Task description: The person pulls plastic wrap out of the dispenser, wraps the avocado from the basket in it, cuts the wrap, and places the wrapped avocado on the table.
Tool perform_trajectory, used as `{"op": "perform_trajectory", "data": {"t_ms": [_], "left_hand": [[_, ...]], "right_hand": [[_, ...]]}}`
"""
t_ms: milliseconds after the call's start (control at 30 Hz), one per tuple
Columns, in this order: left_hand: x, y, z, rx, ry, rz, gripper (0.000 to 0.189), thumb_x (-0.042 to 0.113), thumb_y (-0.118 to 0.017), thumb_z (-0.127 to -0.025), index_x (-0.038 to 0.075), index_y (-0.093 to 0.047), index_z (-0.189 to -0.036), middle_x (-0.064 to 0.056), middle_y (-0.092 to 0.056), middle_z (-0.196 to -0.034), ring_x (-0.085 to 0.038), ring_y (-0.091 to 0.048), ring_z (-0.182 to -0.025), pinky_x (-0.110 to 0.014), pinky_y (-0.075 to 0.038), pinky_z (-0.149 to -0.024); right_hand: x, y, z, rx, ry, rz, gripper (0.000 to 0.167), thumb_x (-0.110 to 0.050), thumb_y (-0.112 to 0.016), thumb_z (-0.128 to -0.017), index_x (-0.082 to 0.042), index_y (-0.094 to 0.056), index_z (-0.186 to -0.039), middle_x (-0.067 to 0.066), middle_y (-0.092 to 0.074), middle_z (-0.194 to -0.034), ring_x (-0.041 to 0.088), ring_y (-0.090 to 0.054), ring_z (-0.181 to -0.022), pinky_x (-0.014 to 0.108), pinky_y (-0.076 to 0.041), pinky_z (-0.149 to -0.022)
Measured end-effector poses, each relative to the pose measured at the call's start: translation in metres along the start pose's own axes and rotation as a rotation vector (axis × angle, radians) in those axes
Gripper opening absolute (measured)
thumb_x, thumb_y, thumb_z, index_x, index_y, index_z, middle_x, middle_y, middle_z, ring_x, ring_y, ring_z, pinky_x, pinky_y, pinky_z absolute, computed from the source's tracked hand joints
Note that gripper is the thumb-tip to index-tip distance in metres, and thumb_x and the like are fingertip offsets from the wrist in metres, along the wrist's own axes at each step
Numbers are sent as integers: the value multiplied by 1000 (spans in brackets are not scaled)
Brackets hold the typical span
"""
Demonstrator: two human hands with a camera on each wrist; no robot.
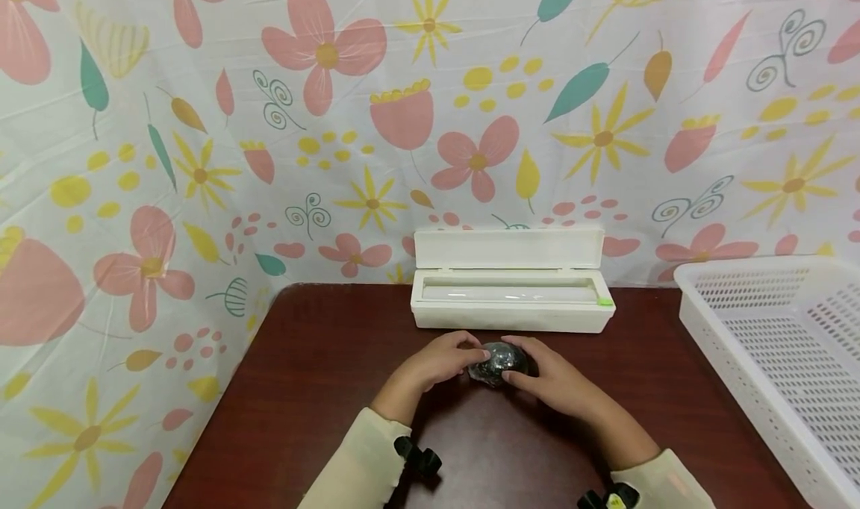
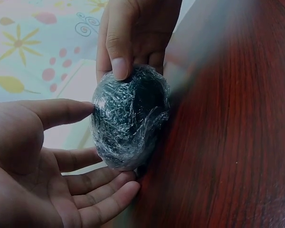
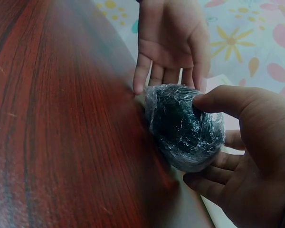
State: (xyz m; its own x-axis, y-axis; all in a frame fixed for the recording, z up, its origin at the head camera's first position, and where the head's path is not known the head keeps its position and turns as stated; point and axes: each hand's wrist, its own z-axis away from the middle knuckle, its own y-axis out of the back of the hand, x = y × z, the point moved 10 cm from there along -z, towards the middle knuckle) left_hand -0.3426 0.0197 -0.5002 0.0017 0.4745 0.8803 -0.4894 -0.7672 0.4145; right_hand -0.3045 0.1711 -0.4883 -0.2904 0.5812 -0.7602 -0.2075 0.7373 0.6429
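Note:
A dark, rounded object wrapped in crinkled cling film (image 1: pixel 498 364) is between my two hands, low over the brown table. My right hand (image 3: pixel 256 137) grips it, thumb on its upper face and fingers bent around the far side and underneath. On the other side, my left hand (image 2: pixel 47 156) has its palm spread, with the thumb tip touching the wrapped side and the fairly straight fingers reaching along its lower edge. Glossy, wrinkled film covers the surface, and the kind of thing inside is hidden. Just behind the hands stands a white cling film dispenser (image 1: pixel 513 319), lid raised, a clear roll inside.
A white perforated plastic basket (image 1: pixel 732 360) stands at the table's right side. The dark red-brown wooden table (image 1: pixel 322 389) meets a flower-printed cloth (image 1: pixel 403 128) hanging behind and to the left. A small green tab (image 1: pixel 605 301) marks the dispenser's right end.

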Motion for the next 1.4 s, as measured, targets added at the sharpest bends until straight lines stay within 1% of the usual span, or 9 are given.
{"op": "perform_trajectory", "data": {"t_ms": [200,467,700,833,933,1067,1167,1333,1400], "left_hand": [[-3,1,-1,3,13,-23,30,36,-70,-92,11,-68,-110,-4,-65,-100,-28,-64,-88,-32,-49,-71],[-5,2,-1,16,25,-48,31,37,-71,-91,12,-69,-109,-5,-66,-106,-21,-61,-90,-31,-47,-73],[-3,3,-2,29,9,-77,35,39,-70,-92,14,-68,-114,-6,-65,-124,-20,-59,-105,-40,-49,-89],[0,5,0,35,7,-91,36,41,-68,-93,15,-67,-118,-6,-63,-132,-21,-58,-113,-42,-49,-92],[4,9,2,49,-3,-104,36,41,-67,-94,15,-67,-118,-6,-63,-131,-20,-59,-112,-41,-49,-91],[10,14,6,64,-17,-90,35,39,-66,-96,13,-67,-120,-6,-65,-125,-20,-60,-104,-41,-49,-89],[18,19,9,104,-60,-48,33,34,-66,-96,11,-68,-119,-6,-66,-122,-20,-62,-104,-40,-49,-88],[34,32,13,221,-159,-14,28,32,-64,-97,13,-70,-116,-3,-67,-123,-22,-63,-114,-39,-50,-92],[41,37,17,257,-201,-3,28,32,-62,-99,12,-71,-117,-1,-67,-122,-22,-64,-113,-39,-51,-91]], "right_hand": [[0,0,0,-2,-7,-9,61,-34,-71,-95,-11,-50,-147,13,-57,-141,29,-56,-126,50,-46,-103],[1,-1,1,-11,-12,-2,62,-35,-71,-95,-11,-49,-148,14,-56,-141,29,-56,-126,51,-46,-102],[0,0,1,7,1,36,64,-35,-71,-94,-11,-48,-148,14,-56,-140,28,-55,-125,50,-45,-103],[-4,3,2,29,14,60,66,-38,-72,-94,-11,-48,-149,14,-54,-142,29,-54,-127,51,-45,-104],[-9,8,1,51,31,65,65,-38,-71,-94,-10,-49,-148,14,-53,-144,33,-52,-132,56,-43,-106],[-16,15,1,89,53,72,60,-34,-71,-95,-9,-51,-146,14,-54,-144,36,-51,-134,60,-43,-107],[-22,22,2,127,79,88,53,-30,-70,-96,-9,-54,-142,11,-58,-139,33,-55,-130,58,-46,-105],[-35,34,5,210,139,123,36,-24,-68,-98,-11,-63,-132,4,-65,-125,21,-62,-116,48,-52,-97],[-40,40,6,254,153,132,30,-23,-67,-99,-13,-66,-127,1,-67,-120,16,-63,-111,44,-53,-94]]}}
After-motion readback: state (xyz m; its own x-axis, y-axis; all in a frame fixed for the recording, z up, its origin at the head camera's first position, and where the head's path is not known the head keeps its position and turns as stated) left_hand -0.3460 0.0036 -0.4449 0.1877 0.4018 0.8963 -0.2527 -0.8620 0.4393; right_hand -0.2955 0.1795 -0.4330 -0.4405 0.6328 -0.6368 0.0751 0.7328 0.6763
